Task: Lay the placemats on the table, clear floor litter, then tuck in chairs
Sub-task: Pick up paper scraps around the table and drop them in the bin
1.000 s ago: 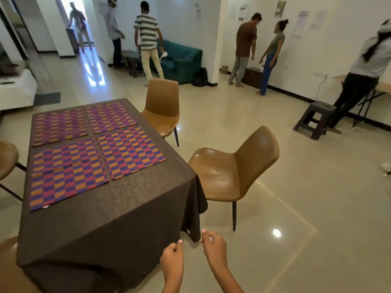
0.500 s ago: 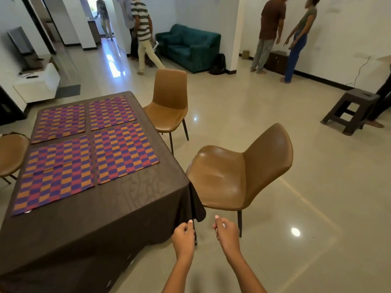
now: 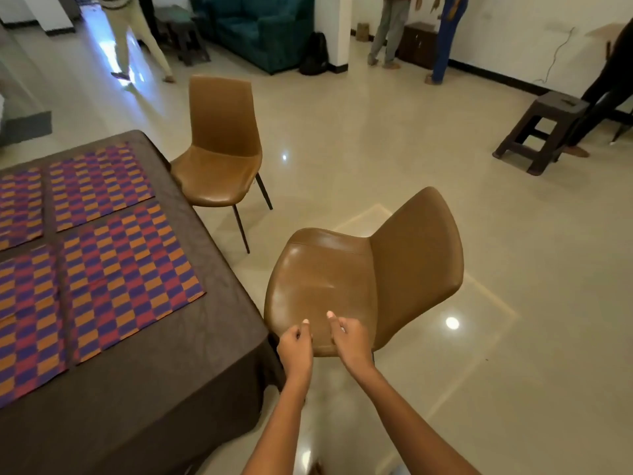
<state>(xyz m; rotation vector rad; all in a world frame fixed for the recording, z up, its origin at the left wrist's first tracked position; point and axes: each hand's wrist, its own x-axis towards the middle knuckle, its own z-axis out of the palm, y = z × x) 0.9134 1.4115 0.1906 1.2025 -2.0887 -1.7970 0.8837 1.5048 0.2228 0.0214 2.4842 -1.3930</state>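
Directly ahead of your fingers sits the near chair (image 3: 346, 286), its seat front just beside the corner of the cloth-covered surface (image 3: 164, 382), its backrest angled away to your right and turned askew to the edge. Your left hand (image 3: 296, 341) and right hand (image 3: 349, 337) hover close together over the seat's near edge; the fingers of both are loosely curled with thumbs raised, and whether they touch the seat yet cannot be told. Nothing is seen held in either.

Four placemats (image 3: 126, 269) lie flat on the surface to the left of your fingers, so the laying step reads as done. No litter is evident on the floor in view. The step in hand appears to be tucking in chairs.

To do it well: take the seat edge or the backrest firmly with both hands, square the chair to the surface edge first, then slide it straight in. Watch the hanging cloth at the corner; a leg could snag it and drag the placemats. The far chair (image 3: 219, 145), beyond your fingers, also stands out from the surface and awaits the same treatment.
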